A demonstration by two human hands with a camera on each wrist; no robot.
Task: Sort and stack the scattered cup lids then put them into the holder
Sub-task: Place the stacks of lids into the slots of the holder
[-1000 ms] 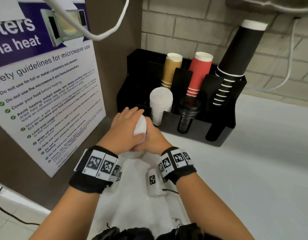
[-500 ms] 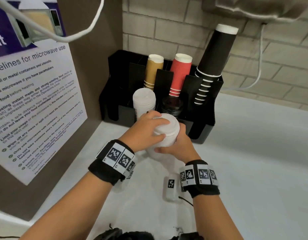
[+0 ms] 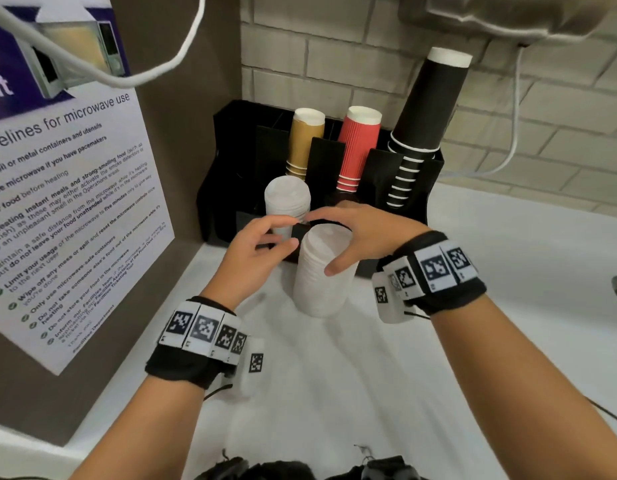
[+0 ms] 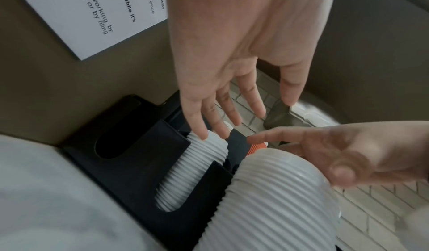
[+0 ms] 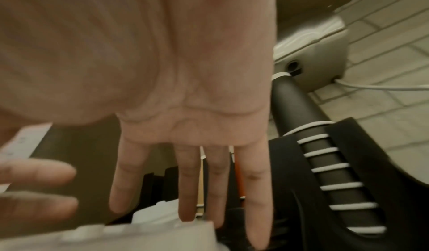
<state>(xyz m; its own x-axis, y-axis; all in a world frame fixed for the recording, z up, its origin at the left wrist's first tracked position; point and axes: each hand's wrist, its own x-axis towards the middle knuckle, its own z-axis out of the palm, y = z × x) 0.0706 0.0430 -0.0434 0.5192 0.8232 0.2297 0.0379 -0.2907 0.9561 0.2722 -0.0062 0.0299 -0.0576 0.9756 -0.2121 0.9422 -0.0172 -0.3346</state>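
Note:
A tall stack of white cup lids [image 3: 319,282] [image 4: 274,200] stands upright on the white counter just in front of the black holder [image 3: 231,188]. My left hand [image 3: 289,233] [image 4: 243,119] hovers left of the stack's top with straight, spread fingers, holding nothing. My right hand [image 3: 335,240] [image 5: 185,209] arches over the stack's top, fingers straight. Its thumb is close to the stack's side; whether it touches I cannot tell. A second white lid stack [image 3: 288,199] [image 4: 197,163] sits in a front slot of the holder.
The holder also carries tan cups [image 3: 305,143], red cups [image 3: 357,147] and a tall leaning stack of black cups [image 3: 421,126]. A brown panel with a microwave notice [image 3: 68,220] walls the left side. White counter [image 3: 508,271] stretches right.
Both hands gripped the white lid stack before; they have now let go and opened. The stack stands by itself in front of the holder.

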